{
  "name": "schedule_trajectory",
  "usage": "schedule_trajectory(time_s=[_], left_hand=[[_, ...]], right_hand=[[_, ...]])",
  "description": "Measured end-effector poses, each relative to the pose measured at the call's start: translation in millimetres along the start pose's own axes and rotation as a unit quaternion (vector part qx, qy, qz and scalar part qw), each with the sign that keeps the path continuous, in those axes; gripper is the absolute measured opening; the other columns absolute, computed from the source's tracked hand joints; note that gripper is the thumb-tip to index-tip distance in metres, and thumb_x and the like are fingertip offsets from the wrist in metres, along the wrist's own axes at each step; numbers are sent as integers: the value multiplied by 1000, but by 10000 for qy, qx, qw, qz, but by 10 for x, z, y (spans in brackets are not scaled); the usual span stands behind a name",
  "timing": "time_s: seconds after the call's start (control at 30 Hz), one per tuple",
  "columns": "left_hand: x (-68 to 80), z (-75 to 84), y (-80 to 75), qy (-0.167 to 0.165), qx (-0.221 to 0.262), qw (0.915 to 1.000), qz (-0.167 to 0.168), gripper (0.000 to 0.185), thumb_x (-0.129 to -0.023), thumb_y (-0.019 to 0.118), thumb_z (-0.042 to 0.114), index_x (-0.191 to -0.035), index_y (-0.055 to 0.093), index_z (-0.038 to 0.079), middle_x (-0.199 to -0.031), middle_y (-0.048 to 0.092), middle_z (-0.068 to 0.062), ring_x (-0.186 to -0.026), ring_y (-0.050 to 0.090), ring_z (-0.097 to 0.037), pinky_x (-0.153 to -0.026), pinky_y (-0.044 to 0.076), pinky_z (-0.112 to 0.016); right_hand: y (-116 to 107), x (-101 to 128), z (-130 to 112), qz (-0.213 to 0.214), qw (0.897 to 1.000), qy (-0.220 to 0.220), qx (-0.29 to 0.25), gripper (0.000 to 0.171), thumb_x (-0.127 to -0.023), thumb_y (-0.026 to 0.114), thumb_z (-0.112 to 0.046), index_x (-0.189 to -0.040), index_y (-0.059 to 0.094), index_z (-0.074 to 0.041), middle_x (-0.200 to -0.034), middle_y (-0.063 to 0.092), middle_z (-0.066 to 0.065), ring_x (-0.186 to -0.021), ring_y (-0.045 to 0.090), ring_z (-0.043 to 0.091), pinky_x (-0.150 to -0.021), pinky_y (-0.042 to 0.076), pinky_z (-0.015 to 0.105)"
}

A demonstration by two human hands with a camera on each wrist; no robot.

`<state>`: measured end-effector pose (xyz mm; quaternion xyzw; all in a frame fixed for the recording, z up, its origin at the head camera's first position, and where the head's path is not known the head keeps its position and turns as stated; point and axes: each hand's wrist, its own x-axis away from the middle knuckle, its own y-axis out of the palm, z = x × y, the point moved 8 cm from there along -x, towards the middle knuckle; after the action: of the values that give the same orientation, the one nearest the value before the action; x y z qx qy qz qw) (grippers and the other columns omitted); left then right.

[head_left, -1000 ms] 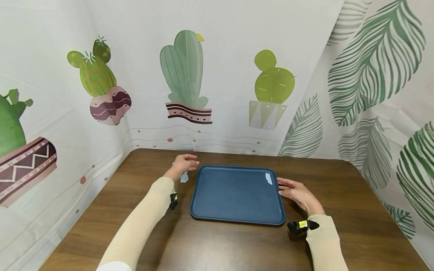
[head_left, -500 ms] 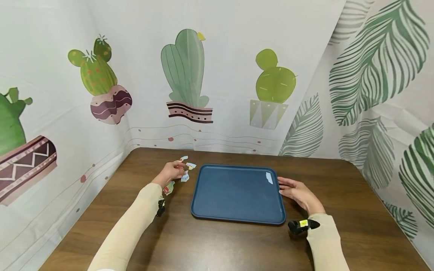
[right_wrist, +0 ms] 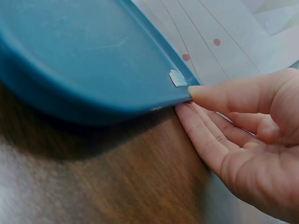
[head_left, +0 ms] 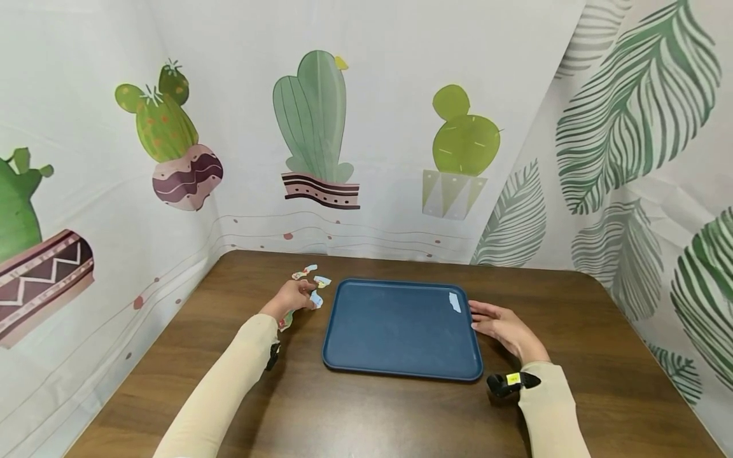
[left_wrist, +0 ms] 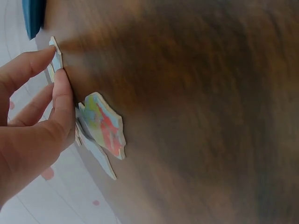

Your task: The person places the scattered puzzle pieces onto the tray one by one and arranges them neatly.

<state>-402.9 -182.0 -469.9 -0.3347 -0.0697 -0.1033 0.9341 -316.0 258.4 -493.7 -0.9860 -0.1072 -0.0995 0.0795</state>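
My left hand is left of the tray, its thumb and index finger pinching a pale blue jigsaw piece at the table. Close by lie more flat cardboard pieces: a green and red piece near the wrist, a blue and yellow piece just past the fingertips, and a pale piece farther back. The blue tray lies flat, with one whitish-blue piece in its far right corner. At the tray's right side my right hand holds the edge, thumb on the rim and fingers below it.
The brown wooden table carries the tray and the pieces. A white cloth printed with cacti and leaves hangs behind the table's back edge and along its sides. Each wrist wears a small black camera.
My left hand has come back left from beside the tray to the pieces, then taken hold of the pale blue one. The right hand and tray have stayed in place.
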Motion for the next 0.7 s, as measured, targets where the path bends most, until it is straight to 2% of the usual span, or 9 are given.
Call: schedule_trajectory(time_s=[0.17, 0.4, 0.6, 0.7], left_hand=[[8, 16, -2, 36, -158, 9998, 100, 50, -78, 73, -6, -125, 58, -9, -89, 60, -13, -65, 48, -16, -63, 46, -25], [17, 25, -9, 149, -252, 9994, 175, 48, -76, 74, -7, -121, 58, -9, -86, 60, -15, -69, 51, -19, -59, 47, -26], [21, 53, -7, 198, -287, 9990, 267, 50, -75, 75, -8, -120, 54, -5, -64, 46, -2, -56, 46, -14, -53, 41, -22], [13, 84, -7, 224, -202, 9988, 373, 48, -76, 73, -11, -119, 51, -5, -60, 43, -3, -51, 45, -12, -51, 44, -20]], right_hand=[[-8, -3, 4, 25, 10000, 5, 32, 63, -92, 58, 4, -147, 29, 7, -148, 30, 31, -130, 44, 34, -95, 51, 27], [7, 11, -22, -20, 10000, -27, 15, 63, -92, 58, 4, -147, 28, 8, -148, 29, 31, -132, 41, 38, -96, 50, 29], [9, 6, -13, -36, 10000, -25, -16, 63, -92, 59, 3, -147, 28, 8, -149, 29, 31, -132, 40, 38, -96, 50, 29], [-3, -3, 0, -32, 10000, -48, -54, 63, -92, 58, 3, -147, 28, 8, -149, 29, 31, -132, 40, 38, -96, 50, 29]])
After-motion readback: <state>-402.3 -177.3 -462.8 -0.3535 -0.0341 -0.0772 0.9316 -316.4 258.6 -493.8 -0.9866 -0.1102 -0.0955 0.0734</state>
